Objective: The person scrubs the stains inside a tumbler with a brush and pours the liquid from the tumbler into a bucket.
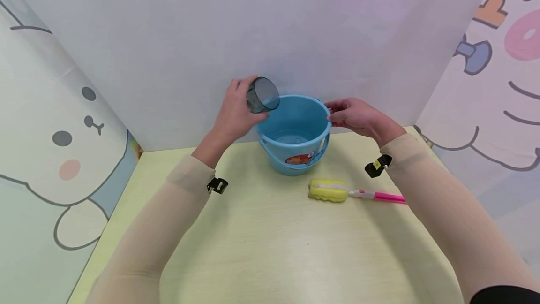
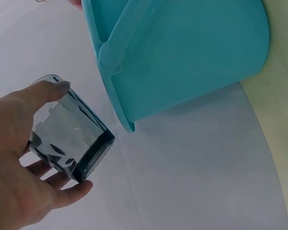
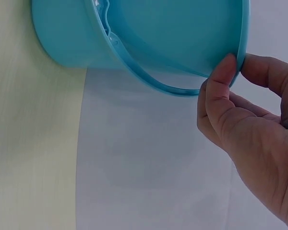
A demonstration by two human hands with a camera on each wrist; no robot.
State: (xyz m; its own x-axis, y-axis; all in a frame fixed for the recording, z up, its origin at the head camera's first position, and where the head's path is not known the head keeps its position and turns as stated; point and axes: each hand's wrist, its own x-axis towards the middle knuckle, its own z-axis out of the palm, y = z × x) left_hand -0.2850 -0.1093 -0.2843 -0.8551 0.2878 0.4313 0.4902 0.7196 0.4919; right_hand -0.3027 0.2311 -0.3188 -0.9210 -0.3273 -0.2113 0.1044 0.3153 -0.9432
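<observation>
My left hand (image 1: 237, 110) grips a dark, see-through cup (image 1: 263, 95) near the left rim of a blue bucket (image 1: 294, 157). The cup is tilted, its mouth facing toward the bucket. In the left wrist view, the thumb and fingers wrap the sides of the cup (image 2: 69, 132), beside the bucket's rim. On the bucket's other side, my right hand (image 1: 356, 115) pinches the rim between thumb and fingers, as the right wrist view shows at the bucket's edge (image 3: 244, 28). The bucket stands upright, its handle hanging down at the front.
A brush with a yellow sponge head (image 1: 328, 190) and a pink and white handle (image 1: 381, 196) lies in front of the bucket, partly under the right forearm. The pale wooden table (image 1: 270, 247) meets a white backdrop (image 1: 177, 60) close behind the bucket. Cartoon-printed panels flank both sides.
</observation>
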